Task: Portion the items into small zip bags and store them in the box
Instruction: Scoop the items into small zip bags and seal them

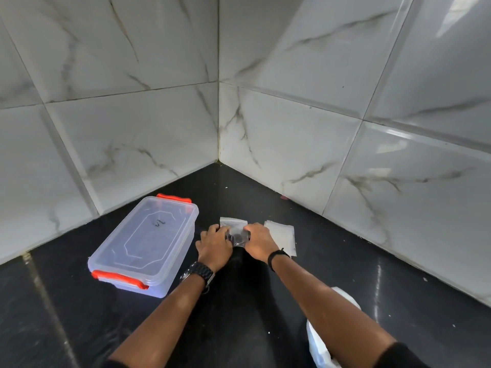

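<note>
A small clear zip bag (237, 239) with dark contents lies on the black counter between my hands. My left hand (214, 245) pinches its left side and my right hand (259, 241) pinches its right side. Behind it lies another small zip bag (233, 222), flat on the counter. More empty zip bags (284, 235) lie to the right of my right hand. A clear plastic box (144, 244) with its lid on and orange clips stands to the left.
White marble-look tiled walls meet in a corner (218, 160) right behind the black counter (239, 301). A white plastic bag (317, 343) sits near the bottom edge under my right forearm.
</note>
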